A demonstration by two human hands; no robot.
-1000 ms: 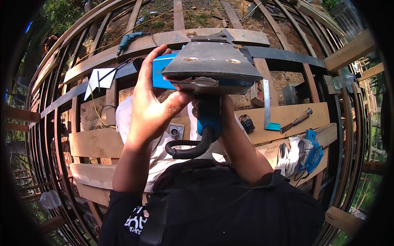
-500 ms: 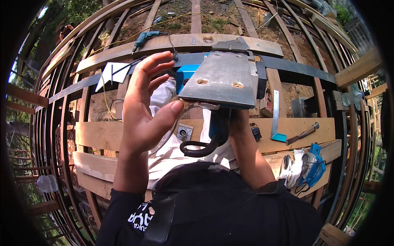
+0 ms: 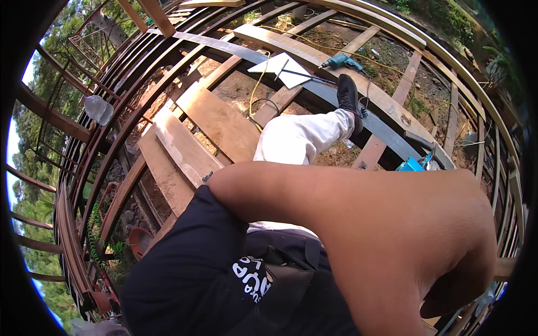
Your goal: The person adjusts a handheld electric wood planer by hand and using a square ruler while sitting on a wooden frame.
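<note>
My left forearm stretches across the lower right, its elbow bent over my dark shirt; my left hand is very close to the camera, fingers bent downward and mostly hidden, so what it holds or touches is unclear. Behind it the blue power tool with its metal plate is only partly visible. My right hand does not show. My leg in pale trousers extends toward the steel beam, ending in a dark shoe.
A teal drill lies on a long board beside white angular pieces and a yellow cord. Loose planks rest on open framing over dirt. A plastic jug is at the left.
The view has swung left. My left hand has left the power tool and risen toward the camera, covering the right side; the tool and my right hand are now largely or wholly hidden.
</note>
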